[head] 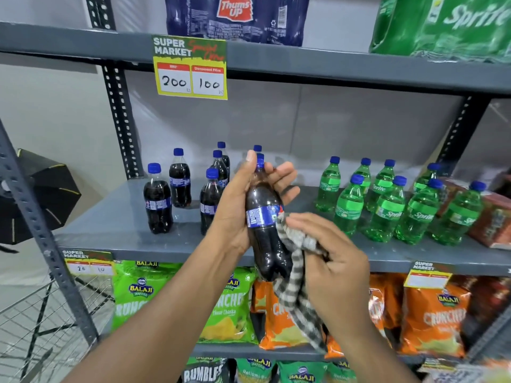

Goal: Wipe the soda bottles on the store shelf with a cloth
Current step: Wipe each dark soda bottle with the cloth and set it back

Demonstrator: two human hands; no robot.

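My left hand [243, 194] grips a dark cola bottle [265, 225] with a blue cap and blue label, held tilted in front of the grey shelf [124, 222]. My right hand [331, 258] presses a grey-and-white checked cloth [296, 272] against the bottle's lower right side, and the cloth's tail hangs down. Several more cola bottles [157, 203] stand on the shelf's left half. Several green Sprite bottles [384, 205] stand in a group on its right half.
A yellow price tag [190, 68] hangs from the shelf above, which carries wrapped Thums Up [235, 17] and Sprite packs [448, 26]. Snack bags [235, 299] fill the shelves below. Orange boxes [495, 219] sit at the far right. A wire basket [36, 322] is at lower left.
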